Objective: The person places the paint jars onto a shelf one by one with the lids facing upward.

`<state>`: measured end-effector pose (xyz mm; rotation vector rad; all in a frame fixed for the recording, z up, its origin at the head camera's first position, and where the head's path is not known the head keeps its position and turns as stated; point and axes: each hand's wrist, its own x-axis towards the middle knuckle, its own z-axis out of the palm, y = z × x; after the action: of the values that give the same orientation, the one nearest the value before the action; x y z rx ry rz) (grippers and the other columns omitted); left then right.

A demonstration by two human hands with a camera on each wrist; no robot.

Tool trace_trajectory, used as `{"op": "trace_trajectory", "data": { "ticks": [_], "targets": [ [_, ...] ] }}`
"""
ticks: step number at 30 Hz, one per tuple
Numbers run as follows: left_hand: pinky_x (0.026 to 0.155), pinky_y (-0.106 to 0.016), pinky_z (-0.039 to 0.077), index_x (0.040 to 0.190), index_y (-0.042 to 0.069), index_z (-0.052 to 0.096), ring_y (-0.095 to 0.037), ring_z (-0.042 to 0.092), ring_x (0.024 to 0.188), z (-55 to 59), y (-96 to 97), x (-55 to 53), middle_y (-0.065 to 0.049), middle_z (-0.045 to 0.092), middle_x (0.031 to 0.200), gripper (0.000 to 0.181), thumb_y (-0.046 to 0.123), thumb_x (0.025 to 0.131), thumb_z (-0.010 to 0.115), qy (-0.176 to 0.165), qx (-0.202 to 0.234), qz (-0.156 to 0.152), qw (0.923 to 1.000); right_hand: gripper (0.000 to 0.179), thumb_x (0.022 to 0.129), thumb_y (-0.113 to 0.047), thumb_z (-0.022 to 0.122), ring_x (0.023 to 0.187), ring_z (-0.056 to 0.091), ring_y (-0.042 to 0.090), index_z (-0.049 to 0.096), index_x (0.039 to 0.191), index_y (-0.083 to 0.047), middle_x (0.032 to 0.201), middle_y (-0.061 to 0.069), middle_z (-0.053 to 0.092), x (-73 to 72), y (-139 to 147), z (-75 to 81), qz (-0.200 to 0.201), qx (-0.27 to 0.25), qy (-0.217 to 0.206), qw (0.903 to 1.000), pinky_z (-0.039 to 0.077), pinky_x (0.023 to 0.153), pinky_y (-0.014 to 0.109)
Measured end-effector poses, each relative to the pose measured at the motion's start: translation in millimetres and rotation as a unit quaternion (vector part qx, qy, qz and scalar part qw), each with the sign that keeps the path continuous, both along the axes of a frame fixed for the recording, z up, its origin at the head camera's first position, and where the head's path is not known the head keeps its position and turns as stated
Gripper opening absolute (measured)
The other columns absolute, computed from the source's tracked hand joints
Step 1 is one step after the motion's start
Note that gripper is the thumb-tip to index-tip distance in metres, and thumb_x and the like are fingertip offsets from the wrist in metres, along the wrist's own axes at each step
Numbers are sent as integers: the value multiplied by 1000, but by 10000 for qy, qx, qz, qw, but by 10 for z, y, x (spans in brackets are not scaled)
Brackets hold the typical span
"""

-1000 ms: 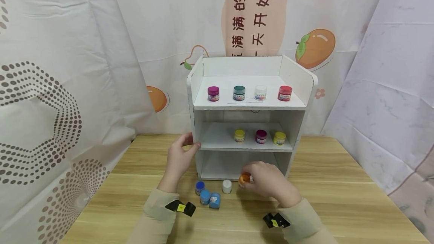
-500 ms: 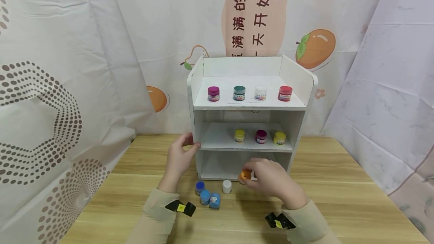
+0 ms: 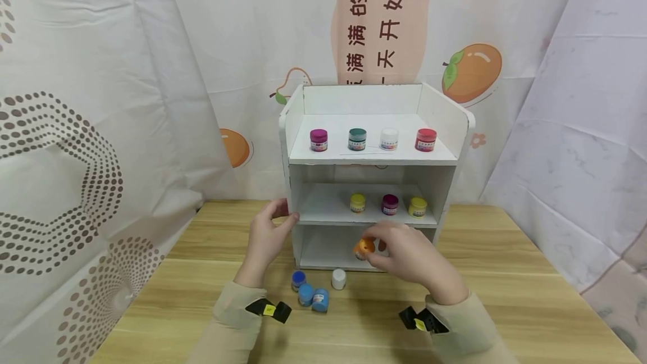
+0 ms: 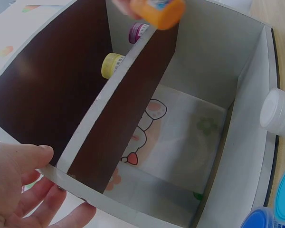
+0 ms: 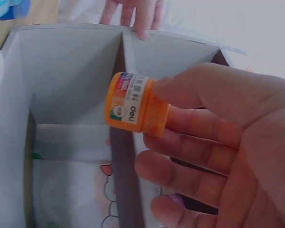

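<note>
My right hand (image 3: 411,254) pinches an orange paint jar (image 5: 128,102) by its lid, between thumb and fingers. In the head view the jar is held in front of the lowest compartment of a white shelf unit (image 3: 374,160), just below the middle board. My left hand (image 3: 267,235) grips the shelf's left side panel, thumb on the front edge and fingers on the outer side. Yellow (image 3: 357,203), dark purple (image 3: 390,204) and another yellow jar (image 3: 417,206) stand on the middle board.
A purple jar (image 3: 318,140), green jar (image 3: 356,139), white jar (image 3: 388,139) and red jar (image 3: 425,140) line the top board. Before the unit, on the wooden table (image 3: 505,285), are a white jar (image 3: 338,278), a dark blue jar (image 3: 298,280) and two light blue jars (image 3: 320,300).
My right hand has lifted the orange paint jar from near the table in front of the shelf up toward the middle board. My left hand has stayed on the side panel.
</note>
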<state>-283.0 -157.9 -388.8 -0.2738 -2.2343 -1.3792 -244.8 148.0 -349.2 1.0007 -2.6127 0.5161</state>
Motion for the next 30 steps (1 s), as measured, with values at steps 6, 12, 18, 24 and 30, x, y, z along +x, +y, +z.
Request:
{"op": "trace_trajectory", "data": {
  "ticks": [6, 12, 18, 24, 30],
  "targets": [
    [91, -50, 54, 126, 6, 67, -26, 65, 110, 7, -6, 3, -9, 70, 114, 36, 21, 94, 76, 3, 24, 16, 10000, 24, 85, -23, 79, 75, 57, 7, 75, 108, -18, 92, -13, 62, -58, -76, 194, 200, -42, 142, 9997, 49, 63, 22],
    [94, -50, 52, 126, 7, 67, -26, 65, 110, 8, -8, -8, -8, 70, 114, 36, 21, 94, 76, -2, 32, 2, 10000, 26, 86, -21, 81, 80, 57, 6, 75, 110, -14, 98, -11, 65, -169, -160, 334, 442, 35, 260, 9987, 52, 70, 25],
    [93, -50, 52, 127, 6, 67, -27, 65, 109, 1, -9, -12, -9, 70, 114, 38, 21, 94, 76, 0, 39, -26, 10000, 25, 88, -21, 81, 85, 61, 13, 75, 110, -13, 98, -8, 65, -287, -239, 450, 579, 175, 356, 9975, 54, 75, 29],
    [94, -50, 52, 126, 7, 67, -26, 65, 109, -9, -8, -20, -8, 70, 114, 37, 21, 94, 76, 11, 61, -49, 10000, 25, 89, -21, 80, 87, 62, 16, 75, 111, -11, 99, -4, 67, -397, -345, 543, 643, 286, 427, 9966, 55, 78, 32],
    [91, -49, 53, 126, 7, 68, -26, 65, 109, -12, -6, -16, -8, 70, 114, 37, 21, 93, 77, 2, 55, -31, 10000, 24, 90, -23, 79, 87, 62, 17, 75, 110, -10, 98, -2, 68, -532, -449, 608, 628, 390, 329, 9967, 54, 79, 33]
  ]
}}
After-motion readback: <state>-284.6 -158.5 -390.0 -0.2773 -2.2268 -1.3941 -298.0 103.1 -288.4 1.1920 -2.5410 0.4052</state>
